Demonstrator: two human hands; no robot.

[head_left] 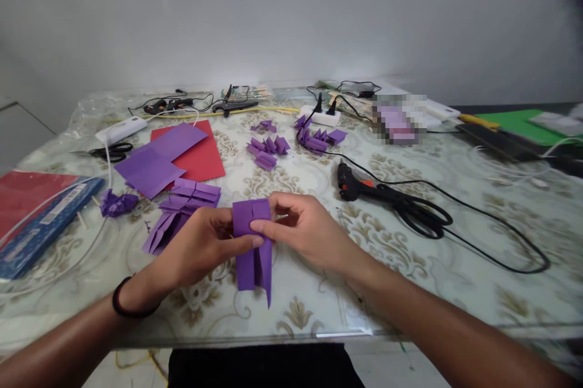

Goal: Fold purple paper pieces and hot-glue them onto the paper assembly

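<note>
Both hands hold one folded piece of purple paper (246, 269) above the table's front part. My left hand (200, 245) grips its left edge, thumb lying across the front. On the other side my right hand (303, 227) pinches the upper right part, its thumb pressed on the paper's face; the fingers behind are partly hidden. The lower end hangs down with a flap standing away at the right. Just beyond my left hand lie several folded purple paper pieces (194, 192). A crumpled purple paper (117, 203) sits farther left.
A black glue gun (348, 181) and its looped cord lie to the right. Small folded purple pieces (268, 146) rest mid-table, near a white power strip (325, 116). Purple sheets (148, 172) overlap a red sheet (204, 154) at left, with scissors (116, 150) behind and a blue packet (54, 224) nearer.
</note>
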